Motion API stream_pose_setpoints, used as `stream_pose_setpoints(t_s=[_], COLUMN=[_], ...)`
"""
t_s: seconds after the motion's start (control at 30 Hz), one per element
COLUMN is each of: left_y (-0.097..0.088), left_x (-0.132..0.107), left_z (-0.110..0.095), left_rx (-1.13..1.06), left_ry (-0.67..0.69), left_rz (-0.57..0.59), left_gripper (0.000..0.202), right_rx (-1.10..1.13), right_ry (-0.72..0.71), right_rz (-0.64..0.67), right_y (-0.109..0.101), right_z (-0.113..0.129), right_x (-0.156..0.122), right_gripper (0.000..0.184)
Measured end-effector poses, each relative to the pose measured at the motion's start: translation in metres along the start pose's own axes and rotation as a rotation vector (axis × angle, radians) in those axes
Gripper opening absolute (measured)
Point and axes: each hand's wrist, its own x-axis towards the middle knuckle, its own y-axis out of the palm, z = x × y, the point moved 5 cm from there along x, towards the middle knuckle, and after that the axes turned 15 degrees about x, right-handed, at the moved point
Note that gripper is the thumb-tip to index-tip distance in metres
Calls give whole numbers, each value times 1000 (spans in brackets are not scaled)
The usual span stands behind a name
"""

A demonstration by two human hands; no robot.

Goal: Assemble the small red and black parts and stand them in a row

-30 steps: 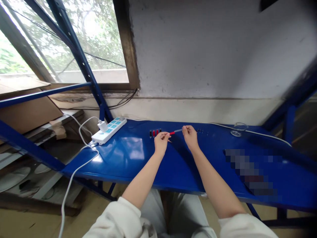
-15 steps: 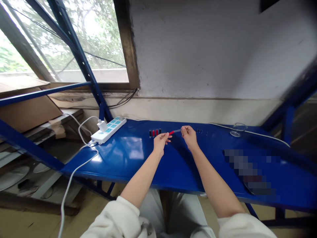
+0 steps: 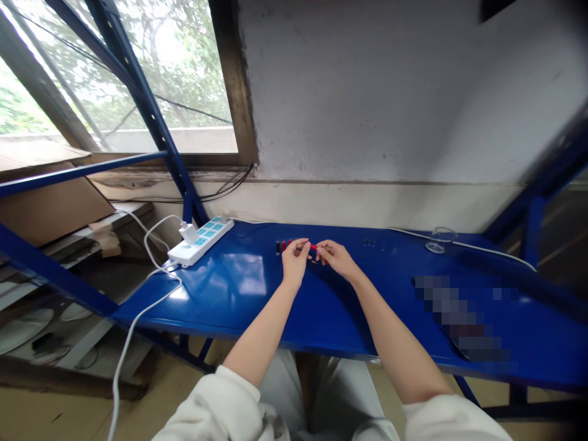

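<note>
Both my hands meet over the middle of the blue table (image 3: 225,306), pinching the same slim red tube-like piece (image 3: 313,247). My left hand (image 3: 296,257) has its fingers closed round the left end. From the other side, my right hand (image 3: 334,257) grips the right end between thumb and fingers. Most of the piece is hidden by fingertips, so its exact kind cannot be told. Just left of my left hand stand a small black cylinder (image 3: 278,247) and a similar red cylinder (image 3: 283,245); others in that row are partly covered by the hand.
Several tiny clear or metallic parts (image 3: 370,242) lie right of my hands. A clear glass (image 3: 436,244) is at the back right. A white power strip (image 3: 202,240) with a plug and cable sits on the left. A blurred-out dark object (image 3: 459,318) lies front right.
My right hand has moved left, close against my left hand. The slim clear or metallic length that stuck out of the red piece between them no longer shows.
</note>
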Motion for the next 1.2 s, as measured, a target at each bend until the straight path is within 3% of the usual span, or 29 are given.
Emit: stream_pose_setpoints(t_s=[0.1, 0.23, 0.33, 0.47, 0.63, 0.9, 1.1, 1.2], left_y=[-3, 1, -1, -14, -21, -22, -19, -14], left_x=[-1, -4, -3, 4, 10, 10, 8, 3], left_z=[-5, -8, -6, -1, 8, 8, 3, -9], left_rx=[113, 224, 194, 60, -100, -151, 5, 263], left_ry=[106, 193, 145, 35, -86, -137, -104, 59], left_rz=[-12, 28, 13, -147, -223, -233, -173, -107], left_gripper=[29, 30, 33, 26, 19, 18, 25, 25], right_rx=[-19, -168, -300, -340, -597, -881, -892, -899], right_ry=[45, 2, -41, 65, 121, 206, 239, 237], right_rz=[52, 12, -66, -151, -109, -95, -94, -89], right_y=[5, 3, -1, -3, 6, 16, 16, 11], right_z=[-5, -11, -15, -30, -36, -38, -43, -40], right_x=[0, 1, 4, 14, 32, 51, 50, 42], right_gripper=[26, 19, 14, 8, 5, 10, 14, 21])
